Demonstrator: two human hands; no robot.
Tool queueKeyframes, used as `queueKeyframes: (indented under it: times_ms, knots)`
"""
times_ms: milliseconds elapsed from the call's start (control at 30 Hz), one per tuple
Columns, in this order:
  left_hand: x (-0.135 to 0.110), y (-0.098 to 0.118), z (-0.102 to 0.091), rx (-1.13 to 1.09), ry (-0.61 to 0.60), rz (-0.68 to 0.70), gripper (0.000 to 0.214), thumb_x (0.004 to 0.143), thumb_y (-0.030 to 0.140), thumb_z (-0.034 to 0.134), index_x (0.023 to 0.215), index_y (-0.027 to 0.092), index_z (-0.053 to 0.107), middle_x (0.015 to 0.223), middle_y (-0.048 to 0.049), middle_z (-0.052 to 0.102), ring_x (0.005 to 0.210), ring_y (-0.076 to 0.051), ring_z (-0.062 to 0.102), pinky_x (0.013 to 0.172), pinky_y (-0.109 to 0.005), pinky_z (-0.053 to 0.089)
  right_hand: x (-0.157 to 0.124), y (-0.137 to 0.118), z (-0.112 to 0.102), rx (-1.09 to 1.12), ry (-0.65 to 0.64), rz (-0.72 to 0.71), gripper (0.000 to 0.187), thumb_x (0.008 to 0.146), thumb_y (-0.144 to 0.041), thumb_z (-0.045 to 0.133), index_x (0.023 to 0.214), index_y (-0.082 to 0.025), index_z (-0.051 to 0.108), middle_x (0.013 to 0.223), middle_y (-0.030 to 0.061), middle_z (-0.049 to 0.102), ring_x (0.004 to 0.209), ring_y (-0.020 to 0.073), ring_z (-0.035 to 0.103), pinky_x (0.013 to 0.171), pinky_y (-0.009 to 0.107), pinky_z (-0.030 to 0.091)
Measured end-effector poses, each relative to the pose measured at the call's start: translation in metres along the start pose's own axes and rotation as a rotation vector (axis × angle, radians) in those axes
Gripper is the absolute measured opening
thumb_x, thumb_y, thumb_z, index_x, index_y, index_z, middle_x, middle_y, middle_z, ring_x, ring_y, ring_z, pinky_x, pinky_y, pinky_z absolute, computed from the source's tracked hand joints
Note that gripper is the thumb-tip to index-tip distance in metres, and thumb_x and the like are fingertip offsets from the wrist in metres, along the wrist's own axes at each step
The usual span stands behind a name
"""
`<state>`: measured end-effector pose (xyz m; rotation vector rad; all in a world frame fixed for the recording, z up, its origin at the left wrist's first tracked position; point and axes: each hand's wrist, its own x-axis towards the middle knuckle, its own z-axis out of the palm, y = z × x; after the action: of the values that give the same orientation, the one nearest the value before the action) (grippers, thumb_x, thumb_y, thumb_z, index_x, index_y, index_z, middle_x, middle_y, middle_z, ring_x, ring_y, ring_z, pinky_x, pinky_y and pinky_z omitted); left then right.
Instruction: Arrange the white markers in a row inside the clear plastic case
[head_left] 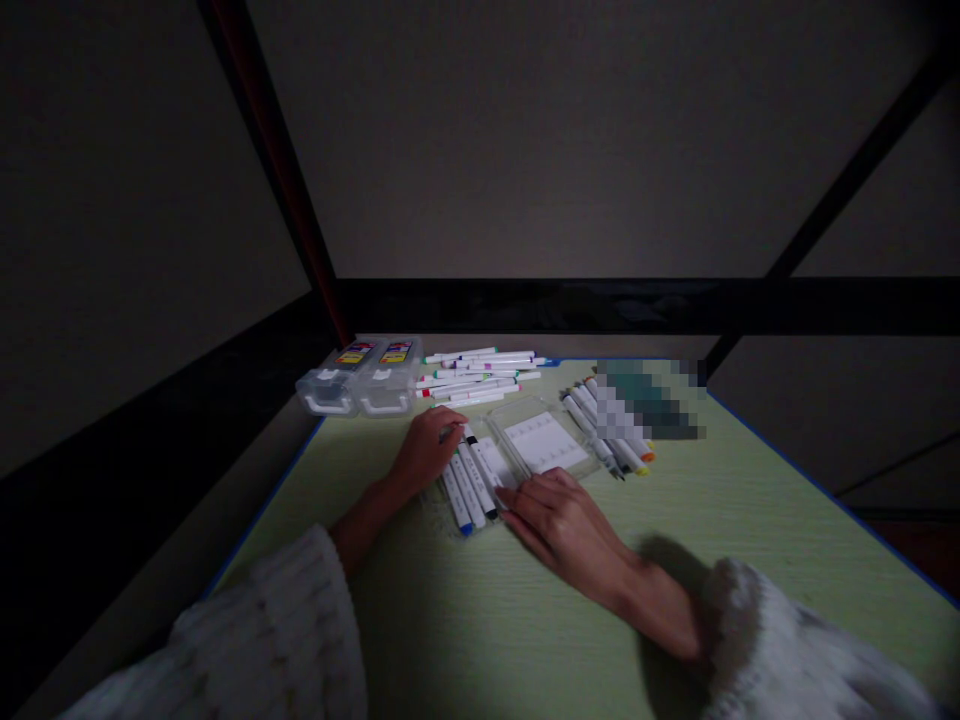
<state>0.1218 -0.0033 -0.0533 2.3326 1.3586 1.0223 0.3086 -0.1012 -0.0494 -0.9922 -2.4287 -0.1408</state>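
Note:
A clear plastic case (536,408) lies unfolded on the table, with a white card (546,442) in its right half. Several white markers (459,492) lie side by side in the left half, slanting, with blue and black ends towards me. My left hand (429,450) is closed at the far end of the rightmost marker (484,462), which has a black band. At the near end of that same marker are the closed fingers of my right hand (562,520). Its palm faces down beside the case, and the fingertips are partly hidden.
Two clear carrying boxes (390,378) with handles stand at the table's back left. A loose pile of thin white pens (480,375) lies beside them. Right of the case is a group of thicker markers (607,430), next to a blurred green patch (649,395). Blue edging rims the pale green table (480,620).

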Motion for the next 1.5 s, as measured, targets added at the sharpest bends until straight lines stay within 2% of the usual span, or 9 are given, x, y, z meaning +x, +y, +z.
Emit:
queueKeyframes:
  times_ms: [200,400,767,1100,1367,1500]
  knots:
    - [-0.003,0.001,0.001,0.140,-0.054,0.102,0.019,0.079,0.014,0.044,0.086,0.012,0.062,0.086,-0.0067,0.063,0.085,-0.018,0.054,0.083,-0.035,0.042,0.000,-0.002,-0.002,0.022,-0.021,-0.001,0.017,0.084,-0.017,0.047,0.093,-0.011,0.061,0.071,0.0042,0.061,0.068,0.0172,0.055,0.068,0.030,0.039]
    - [-0.005,0.003,0.000,0.177,-0.070,0.108,0.020,0.079,0.012,0.043,0.087,0.012,0.061,0.088,-0.0071,0.062,0.086,-0.018,0.053,0.084,-0.035,0.042,-0.001,-0.004,-0.003,0.040,-0.021,0.019,0.019,0.083,-0.016,0.049,0.097,-0.010,0.061,0.075,0.0055,0.063,0.068,0.0171,0.056,0.066,0.029,0.041]
    - [-0.006,-0.001,0.001,0.115,-0.077,0.084,0.030,0.076,0.005,0.035,0.089,0.013,0.061,0.089,-0.0066,0.060,0.087,-0.018,0.051,0.085,-0.035,0.042,-0.004,-0.003,-0.001,0.030,-0.016,-0.004,0.022,0.086,-0.016,0.044,0.099,-0.010,0.061,0.073,0.0055,0.062,0.067,0.0173,0.054,0.064,0.030,0.042]
    - [-0.009,-0.008,-0.005,0.011,-0.131,0.134,0.036,0.074,0.002,0.032,0.092,0.013,0.062,0.095,-0.0071,0.058,0.092,-0.016,0.052,0.087,-0.033,0.042,-0.004,-0.004,-0.004,0.034,-0.052,-0.001,0.024,0.087,-0.015,0.042,0.101,-0.011,0.060,0.074,0.0056,0.061,0.069,0.0179,0.055,0.064,0.031,0.044]
    - [-0.015,-0.005,-0.018,-0.004,-0.167,0.107,0.028,0.082,0.017,0.039,0.099,0.015,0.061,0.107,-0.0095,0.059,0.100,-0.018,0.053,0.092,-0.034,0.042,-0.004,-0.005,-0.011,0.007,-0.098,0.014,0.029,0.087,-0.015,0.038,0.107,-0.009,0.058,0.079,0.0079,0.061,0.074,0.0189,0.057,0.069,0.034,0.047]
    - [-0.018,-0.012,-0.026,0.027,-0.258,0.203,0.030,0.083,0.023,0.042,0.109,0.017,0.056,0.120,-0.0090,0.054,0.112,-0.019,0.047,0.098,-0.036,0.037,-0.004,-0.005,-0.014,-0.033,-0.106,0.018,0.030,0.086,-0.017,0.041,0.111,-0.008,0.055,0.084,0.0097,0.061,0.077,0.0210,0.057,0.070,0.037,0.048]
